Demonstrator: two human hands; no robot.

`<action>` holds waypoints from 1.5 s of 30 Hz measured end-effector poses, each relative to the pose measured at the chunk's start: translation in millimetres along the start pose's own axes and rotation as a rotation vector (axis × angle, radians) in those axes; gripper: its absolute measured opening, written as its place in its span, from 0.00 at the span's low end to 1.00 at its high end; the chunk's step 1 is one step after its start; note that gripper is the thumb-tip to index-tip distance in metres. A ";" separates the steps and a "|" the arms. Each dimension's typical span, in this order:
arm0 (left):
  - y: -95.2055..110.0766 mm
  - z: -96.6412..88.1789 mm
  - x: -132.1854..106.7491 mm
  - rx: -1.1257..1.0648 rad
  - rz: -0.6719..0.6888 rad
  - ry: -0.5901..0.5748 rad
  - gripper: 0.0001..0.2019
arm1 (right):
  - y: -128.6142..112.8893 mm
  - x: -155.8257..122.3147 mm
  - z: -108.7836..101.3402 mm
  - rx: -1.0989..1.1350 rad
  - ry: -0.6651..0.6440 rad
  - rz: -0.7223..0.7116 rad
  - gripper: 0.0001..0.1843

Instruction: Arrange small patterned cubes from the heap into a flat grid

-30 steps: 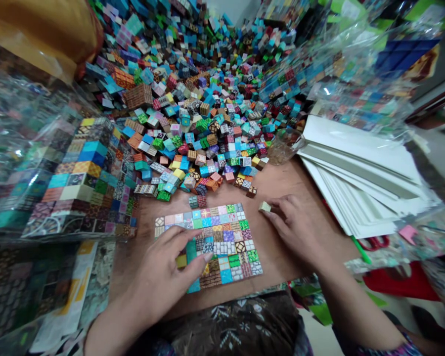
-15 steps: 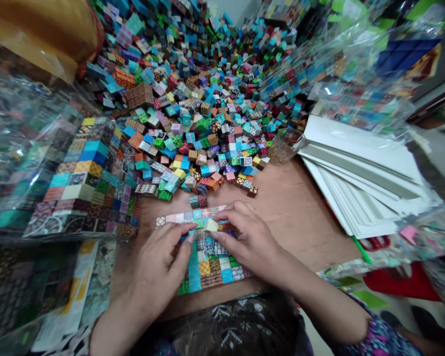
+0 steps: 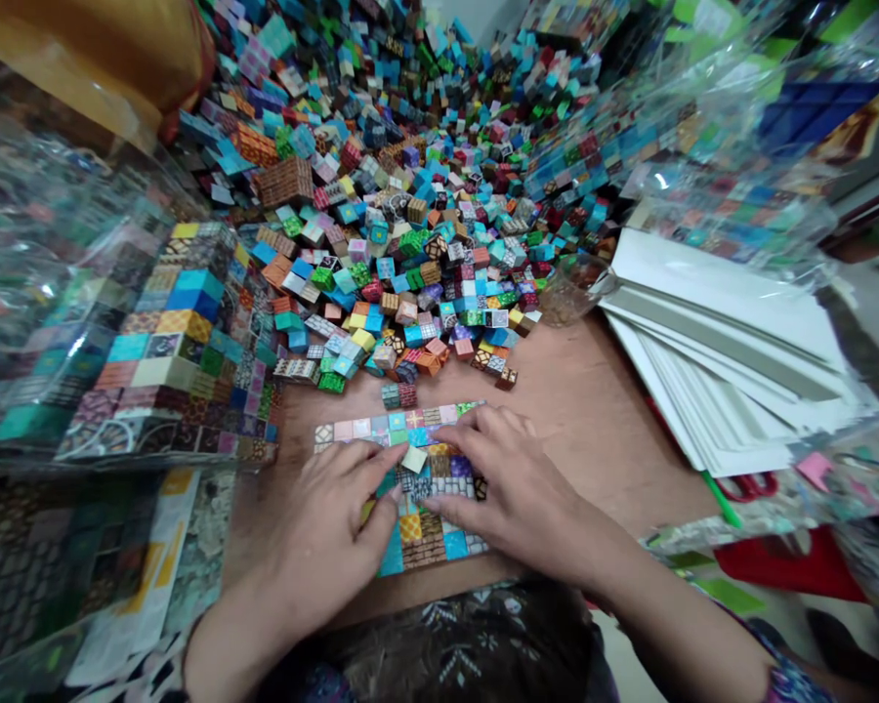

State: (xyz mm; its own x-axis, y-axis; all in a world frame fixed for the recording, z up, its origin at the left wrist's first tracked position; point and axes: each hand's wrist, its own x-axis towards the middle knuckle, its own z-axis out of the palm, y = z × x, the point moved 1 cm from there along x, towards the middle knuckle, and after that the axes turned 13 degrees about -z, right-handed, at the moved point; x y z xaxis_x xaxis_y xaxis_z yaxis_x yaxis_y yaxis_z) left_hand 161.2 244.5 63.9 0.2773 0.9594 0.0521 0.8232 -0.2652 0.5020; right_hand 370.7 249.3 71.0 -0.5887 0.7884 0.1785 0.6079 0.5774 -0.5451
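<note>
A flat grid of small patterned cubes lies on the brown tabletop in front of me. Both hands rest on it. My left hand covers the grid's left part, and its forefinger tip touches a pale cream cube sitting slightly askew in the grid. My right hand lies over the grid's right part with fingers stretched out, its fingertips just right of the pale cube. Two loose cubes sit just beyond the grid's far edge.
A huge heap of loose coloured cubes fills the far side. Wrapped cube blocks stand at the left, a stack of white cards at the right with a small glass cup beside it, and red scissors near the right edge.
My right hand carried the pale cube from the bare table at the right onto the grid and set it down among the cubes. My left hand shifted up so its forefinger meets the cube.
</note>
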 end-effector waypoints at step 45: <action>0.9 3.7 14.9 0.224 0.064 -0.056 0.12 | 6.7 -20.4 14.5 -0.054 -0.011 0.027 0.21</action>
State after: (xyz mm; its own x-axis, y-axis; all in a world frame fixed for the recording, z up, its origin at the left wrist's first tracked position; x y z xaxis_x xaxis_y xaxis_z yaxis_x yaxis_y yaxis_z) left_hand 167.9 258.1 61.9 0.3544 0.9347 0.0262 0.8907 -0.3460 0.2948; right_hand 379.1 234.1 51.8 -0.5771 0.8018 0.1550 0.6514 0.5664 -0.5049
